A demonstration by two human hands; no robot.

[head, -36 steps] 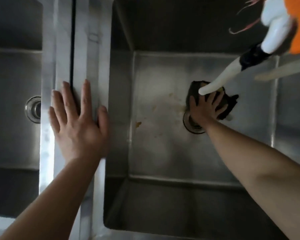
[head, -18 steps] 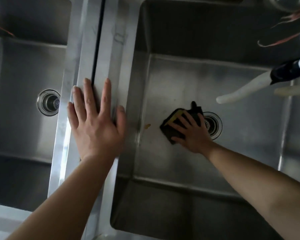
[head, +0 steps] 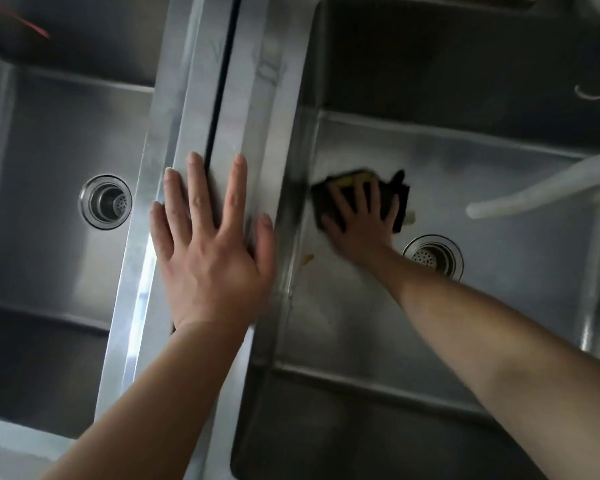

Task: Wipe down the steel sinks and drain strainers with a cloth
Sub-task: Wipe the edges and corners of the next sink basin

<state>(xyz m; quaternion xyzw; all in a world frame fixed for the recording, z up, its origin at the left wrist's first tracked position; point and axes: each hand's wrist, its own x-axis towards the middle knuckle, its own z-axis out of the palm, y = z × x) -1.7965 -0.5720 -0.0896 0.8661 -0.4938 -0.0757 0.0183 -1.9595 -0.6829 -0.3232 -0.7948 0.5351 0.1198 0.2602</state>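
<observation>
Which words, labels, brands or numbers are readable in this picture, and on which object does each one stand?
None can be read.
The steel divider between the sinks carries faint marks, too blurred to say whether they are writing.
The dark cloth under the right hand shows a yellow patch, but no letters.
Both drain strainers are unmarked.

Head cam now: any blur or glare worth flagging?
Head view: motion blur smears the right hand and cloth; left hand is sharp; a bright glare strip runs down the divider; sink walls sit in deep shadow.
</observation>
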